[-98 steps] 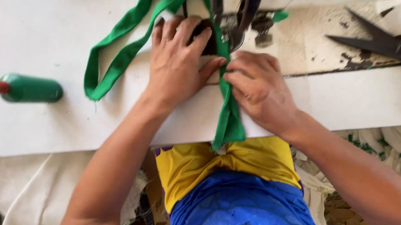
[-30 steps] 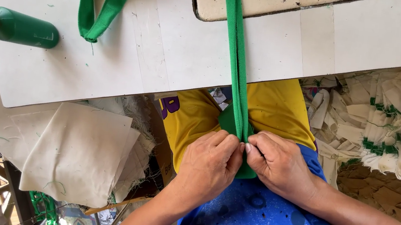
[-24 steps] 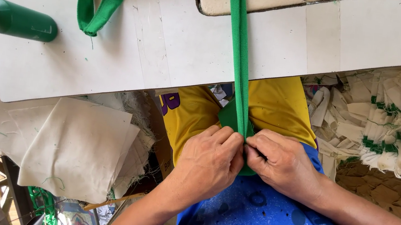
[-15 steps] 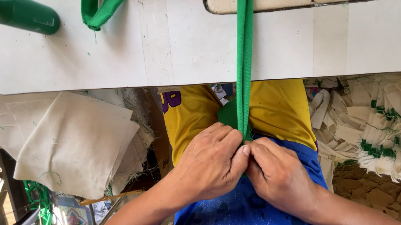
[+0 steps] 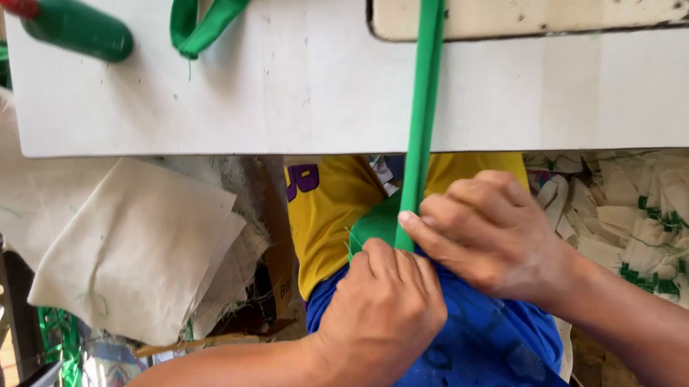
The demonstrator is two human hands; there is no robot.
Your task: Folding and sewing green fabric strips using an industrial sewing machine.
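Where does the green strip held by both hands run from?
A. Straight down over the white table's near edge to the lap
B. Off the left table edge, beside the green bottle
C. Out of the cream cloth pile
A: the green strip drops straight over the white table edge to where the right hand and left hand pinch it.

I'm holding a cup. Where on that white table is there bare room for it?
The white table is bare between the green strap loop and taut green strap, also right of it. The lap, both hands, is crowded.
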